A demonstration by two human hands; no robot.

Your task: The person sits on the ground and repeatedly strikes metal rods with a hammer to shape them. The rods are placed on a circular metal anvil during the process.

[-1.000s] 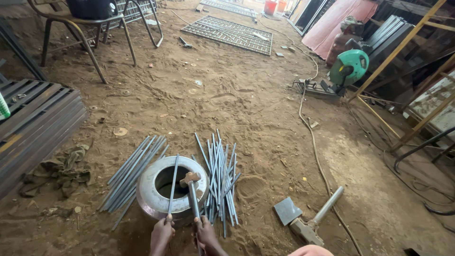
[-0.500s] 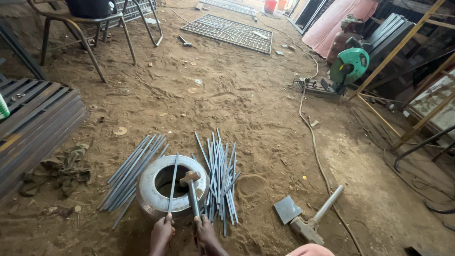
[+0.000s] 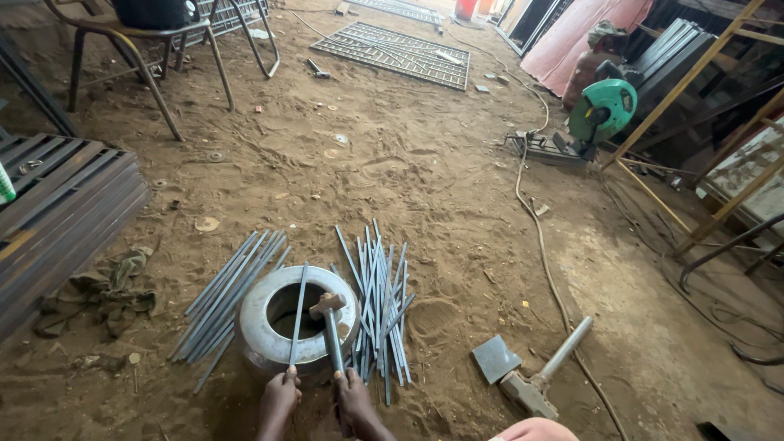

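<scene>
Silver-grey metal ring [image 3: 298, 322]; blue-grey rods [image 3: 377, 302]; brown dirt floor [image 3: 408, 180]; green cut-off saw [image 3: 603, 110]; pink sheet [image 3: 584, 33]; grid-patterned grate [image 3: 392, 53].

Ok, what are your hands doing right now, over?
Left hand grips thin metal rod laid across metal ring. Right hand grips hammer, head resting on ring. Rod piles either side, nothing blocking.

Green chop saw [image 3: 603, 113], metal grate [image 3: 392, 53], chair [image 3: 147, 49], rag [image 3: 114, 286].
</scene>
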